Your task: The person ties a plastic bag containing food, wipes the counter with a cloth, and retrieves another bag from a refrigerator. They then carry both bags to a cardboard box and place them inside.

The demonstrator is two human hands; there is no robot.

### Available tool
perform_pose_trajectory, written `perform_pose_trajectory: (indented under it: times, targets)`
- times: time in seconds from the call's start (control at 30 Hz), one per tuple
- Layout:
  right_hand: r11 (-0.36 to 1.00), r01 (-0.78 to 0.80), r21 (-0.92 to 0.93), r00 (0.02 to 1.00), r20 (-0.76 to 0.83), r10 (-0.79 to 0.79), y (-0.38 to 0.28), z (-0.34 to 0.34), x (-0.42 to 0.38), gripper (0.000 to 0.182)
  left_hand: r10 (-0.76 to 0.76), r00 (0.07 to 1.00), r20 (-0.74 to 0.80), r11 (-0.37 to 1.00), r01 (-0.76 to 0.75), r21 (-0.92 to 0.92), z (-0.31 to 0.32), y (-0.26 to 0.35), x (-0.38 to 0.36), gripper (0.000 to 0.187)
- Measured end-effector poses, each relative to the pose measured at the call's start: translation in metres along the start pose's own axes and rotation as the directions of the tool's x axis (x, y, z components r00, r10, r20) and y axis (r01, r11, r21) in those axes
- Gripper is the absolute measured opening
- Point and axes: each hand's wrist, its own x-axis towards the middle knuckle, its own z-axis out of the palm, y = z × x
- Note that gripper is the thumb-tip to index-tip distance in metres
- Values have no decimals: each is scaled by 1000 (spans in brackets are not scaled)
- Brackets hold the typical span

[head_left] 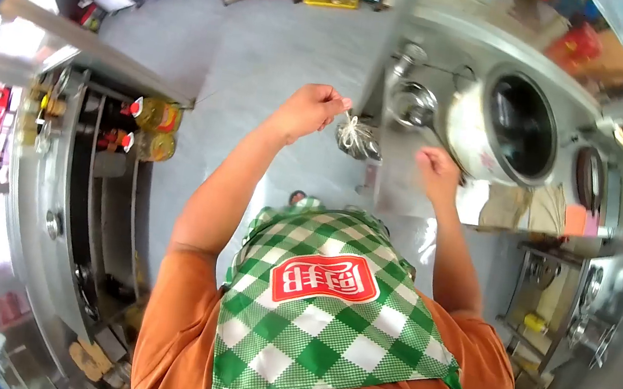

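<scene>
My left hand (313,114) is pinched around the pale string (353,130) of a small dark bundle (358,144). The bundle hangs in the air just off the left edge of the metal counter. My right hand (438,168) is closed over the counter's front part, slightly blurred, near the lower left side of a large white pot (468,129). Its fingers are curled, and what they hold, if anything, is too unclear to tell. A metal ladle or strainer (413,104) lies on the counter beyond it, its dark handle reaching toward this hand.
The metal counter (401,183) spans the right side, with brown cloths (505,206) and a round lid (589,178) on it. Oil bottles (159,116) stand on a shelf at left. A low rack (331,0) is at the far wall.
</scene>
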Motion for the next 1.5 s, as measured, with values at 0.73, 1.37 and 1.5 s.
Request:
perform_pose_trajectory:
  times: [0.73, 1.37, 1.5]
  targets:
    - [791, -370, -487, 601, 524, 604, 74, 331, 259, 37, -419, 729, -542, 637, 661, 397, -524, -265, -8, 56]
    - [632, 680, -371, 410, 907, 92, -158, 677, 488, 50, -382, 157, -911, 903, 271, -332, -645, -173, -67, 42]
    - [-24, 957, 290, -252, 786, -564, -434, 800, 474, 64, -307, 200, -930, 907, 356, -223, -670, -164, -44, 53]
